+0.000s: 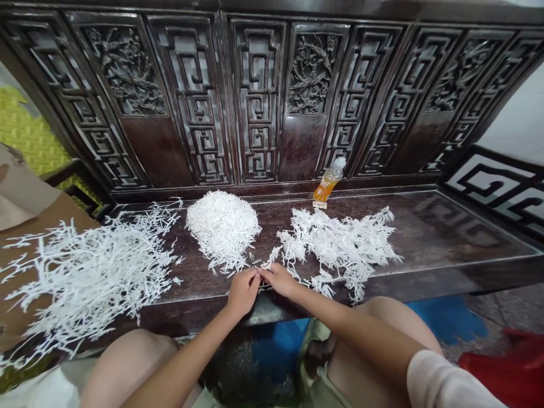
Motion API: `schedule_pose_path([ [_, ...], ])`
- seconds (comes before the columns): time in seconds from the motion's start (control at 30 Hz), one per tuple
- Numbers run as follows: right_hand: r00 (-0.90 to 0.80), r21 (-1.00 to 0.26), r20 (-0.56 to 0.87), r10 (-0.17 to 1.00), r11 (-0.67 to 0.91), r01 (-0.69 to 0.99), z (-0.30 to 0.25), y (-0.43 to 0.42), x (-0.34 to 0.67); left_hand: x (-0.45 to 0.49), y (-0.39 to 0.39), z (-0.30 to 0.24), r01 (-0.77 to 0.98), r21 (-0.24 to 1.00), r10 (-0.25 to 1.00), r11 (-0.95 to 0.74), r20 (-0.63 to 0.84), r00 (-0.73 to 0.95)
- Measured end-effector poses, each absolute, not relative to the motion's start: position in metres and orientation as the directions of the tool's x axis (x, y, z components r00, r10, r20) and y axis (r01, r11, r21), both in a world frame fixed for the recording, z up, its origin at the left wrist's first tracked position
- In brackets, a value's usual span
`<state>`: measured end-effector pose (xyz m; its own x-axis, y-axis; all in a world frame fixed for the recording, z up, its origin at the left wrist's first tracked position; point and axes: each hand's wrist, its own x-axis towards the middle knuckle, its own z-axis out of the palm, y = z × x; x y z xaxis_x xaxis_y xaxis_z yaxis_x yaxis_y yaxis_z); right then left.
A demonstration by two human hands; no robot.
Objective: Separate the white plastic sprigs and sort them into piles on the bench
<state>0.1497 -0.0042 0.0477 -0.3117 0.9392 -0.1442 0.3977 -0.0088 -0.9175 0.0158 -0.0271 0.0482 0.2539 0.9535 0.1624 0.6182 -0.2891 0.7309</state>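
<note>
Work looks partway, judging by the three lots at hand: one sprig between the hands, plenty of uneven branched stuff on the right, a fair amount of loose bits in the middle, long stems on the left.

Near: left hand [243,292] and right hand [278,279] meet at the near edge of the dark brown polished wooden bench [425,226]. Forearms angle inward, wrists low, backs of hands up. Thumbs and forefingers press together tip to tip, apparently pinching a thin white branching sprig [272,259]; it shows just beyond the right hand, rest hidden by the fingers. Other fingers curled under, detail unclear.

Beyond, left: loose pile of long white branching stems [97,266], hanging over the near edge. Middle: compact mound of short white bits [223,226]. Right: clumpy tangle of white tufted branches [340,243].

Far: clear plastic bottle of orange liquid with white cap [327,184], behind the tangle; then carved dark wooden backrest [304,139].
</note>
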Motion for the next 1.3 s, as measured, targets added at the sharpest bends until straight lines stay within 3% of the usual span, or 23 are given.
schedule_pose_path([
  [0.1, -0.303, -0.842, -0.037, 0.952, 0.134, 0.523, 0.050, -0.007, 0.149, 0.016, -0.026, 0.049, 0.652, 0.711, 0.964, -0.262, 0.162, 0.210],
  [0.27, -0.361, -0.551, 0.088, 0.929, 0.347, 0.759, 0.066, -0.008, 0.150, 0.014, -0.028, 0.055, 0.731, 0.586, 0.934, -0.349, 0.281, 0.221],
  [0.4, -0.402, -0.443, 0.108, 0.909, 0.406, 0.799, 0.077, -0.006, 0.149, 0.011, -0.028, 0.060, 0.763, 0.490, 0.896, -0.421, 0.356, 0.266],
  [0.57, -0.467, -0.372, 0.109, 0.878, 0.472, 0.800, 0.075, -0.001, 0.148, 0.014, -0.024, 0.061, 0.773, 0.481, 0.893, -0.414, 0.377, 0.245],
  [0.67, -0.347, -0.372, 0.053, 0.936, 0.341, 0.863, 0.071, 0.014, 0.161, 0.017, -0.032, 0.061, 0.767, 0.466, 0.880, -0.441, 0.395, 0.265],
  [0.77, -0.006, -0.346, 0.021, 1.000, 0.013, 0.938, 0.076, 0.036, 0.188, 0.018, -0.045, 0.064, 0.716, 0.421, 0.821, -0.557, 0.408, 0.399],
  [0.9, -0.037, -0.287, 0.082, 0.996, 0.059, 0.956, 0.094, 0.041, 0.201, 0.012, -0.040, 0.066, 0.772, 0.457, 0.895, -0.442, 0.285, 0.344],
  [1.0, -0.225, -0.299, 0.061, 0.972, 0.233, 0.926, 0.100, 0.022, 0.182, 0.006, -0.022, 0.065, 0.830, 0.495, 0.966, -0.258, 0.119, 0.229],
  [1.1, -0.360, -0.279, 0.081, 0.929, 0.368, 0.887, 0.099, 0.004, 0.163, 0.004, -0.014, 0.059, 0.872, 0.451, 0.982, -0.187, 0.073, 0.173],
  [1.3, -0.315, -0.265, -0.001, 0.949, 0.304, 0.915, 0.104, -0.007, 0.158, -0.002, -0.013, 0.039, 0.956, 0.286, 0.981, -0.070, -0.152, 0.118],
])
